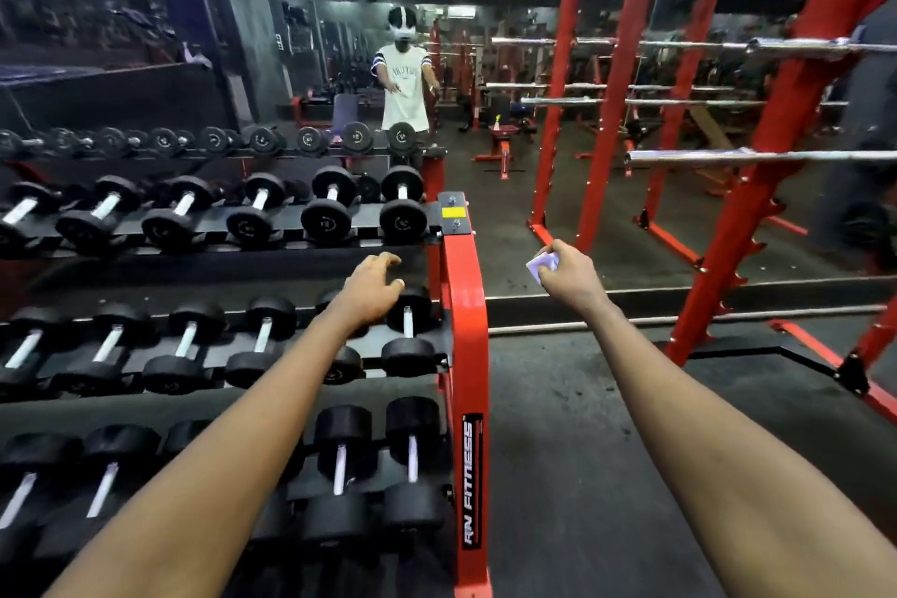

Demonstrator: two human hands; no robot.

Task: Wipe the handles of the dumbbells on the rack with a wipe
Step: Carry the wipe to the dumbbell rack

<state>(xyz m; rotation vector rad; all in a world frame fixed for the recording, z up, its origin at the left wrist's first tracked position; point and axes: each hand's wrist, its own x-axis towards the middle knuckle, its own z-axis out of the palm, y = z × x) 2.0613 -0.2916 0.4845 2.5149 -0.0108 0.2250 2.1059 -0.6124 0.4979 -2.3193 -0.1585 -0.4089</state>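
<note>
The right hand [568,274] pinches a small folded pale wipe [541,266] between thumb and curled fingers, up in the air just past the red end of the rack [465,306], touching nothing else. The left hand [371,282] holds nothing. It is palm down with loosely bent fingers, over the far head of the last dumbbell [408,330] on the middle shelf; I cannot tell whether the thumb touches that head. That dumbbell lies just beside the rack's red end, its bright handle [408,323] bare between two black heads. More dumbbells lie in rows to the left on all three shelves, handles pointing away from the person, and the left forearm crosses above some on the lowest shelf. A label [472,481] on the red end reads RN FITNESS. Ahead, a mirror [349,44] reflects the rack and the person with both arms out. To the right, red frames [611,112] with chrome bars [728,156] across them stand on a dark floor [582,452].
</note>
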